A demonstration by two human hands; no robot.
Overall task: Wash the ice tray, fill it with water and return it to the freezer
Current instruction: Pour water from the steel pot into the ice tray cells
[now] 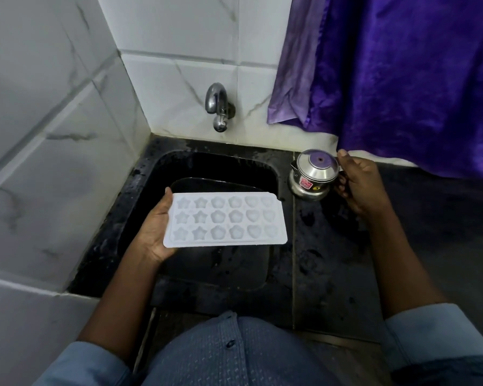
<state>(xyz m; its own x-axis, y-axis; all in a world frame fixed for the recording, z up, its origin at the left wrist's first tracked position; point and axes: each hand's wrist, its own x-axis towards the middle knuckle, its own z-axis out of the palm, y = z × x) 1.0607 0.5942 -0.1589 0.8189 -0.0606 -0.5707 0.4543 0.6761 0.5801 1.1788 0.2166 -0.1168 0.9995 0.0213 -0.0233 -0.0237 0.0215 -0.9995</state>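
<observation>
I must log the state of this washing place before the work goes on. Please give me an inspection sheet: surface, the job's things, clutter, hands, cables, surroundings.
Surface: black stone counter with wet-looking patches; a black sink is set in it.
Job's things: white plastic ice tray with star, flower and heart cells, held over the sink; metal wall tap above, no water seen running.
Clutter: small steel lidded pot standing on the counter, right of the sink.
Hands: left hand holds the tray's left end; right hand grips the pot's handle.
Cables: nothing seen.
Surroundings: white marbled tiles; purple curtain hanging at the right.
</observation>
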